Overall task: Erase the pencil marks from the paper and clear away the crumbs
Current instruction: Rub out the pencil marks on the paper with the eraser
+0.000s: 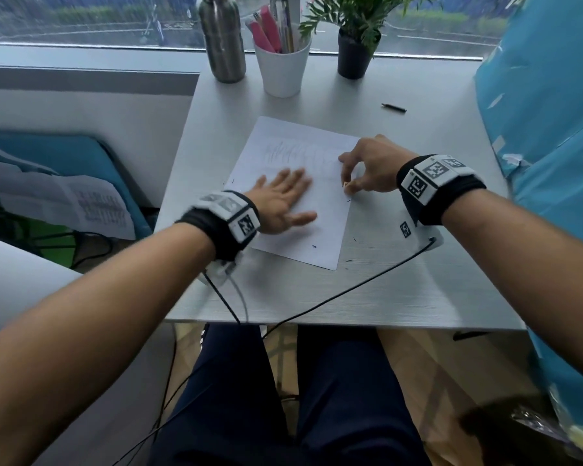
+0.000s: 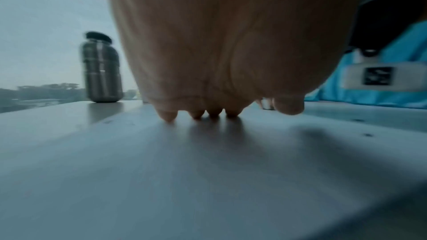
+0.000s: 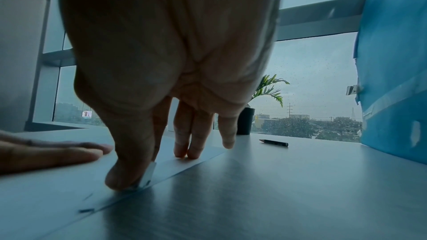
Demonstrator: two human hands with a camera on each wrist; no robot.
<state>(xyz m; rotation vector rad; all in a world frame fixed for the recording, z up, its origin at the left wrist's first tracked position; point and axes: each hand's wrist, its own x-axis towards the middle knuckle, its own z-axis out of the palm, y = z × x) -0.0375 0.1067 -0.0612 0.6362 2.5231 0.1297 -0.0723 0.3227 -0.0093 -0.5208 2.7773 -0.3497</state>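
Observation:
A white sheet of paper [image 1: 317, 230] lies angled on the grey table, with faint pencil strokes [image 1: 290, 151] across its upper part. My left hand [image 1: 283, 200] lies flat on the sheet, fingers straight and spread; the left wrist view shows its fingertips [image 2: 196, 114] pressing down. At the sheet's right edge my right hand [image 1: 357, 176] pinches a small white eraser [image 1: 345, 185] between thumb and forefinger, its lower end touching the paper [image 3: 175, 163]; the eraser [image 3: 148, 174] is mostly hidden by the thumb. Dark eraser crumbs [image 1: 314, 246] lie on the paper and on the table beside it.
A short dark pencil [image 1: 393, 107] lies to the back right. A steel bottle [image 1: 222, 38], a white cup of pens [image 1: 282, 65] and a potted plant [image 1: 354, 45] stand along the window edge. A blue cover [image 1: 552, 129] hangs at the right. Cables [image 1: 334, 294] cross the table's near edge.

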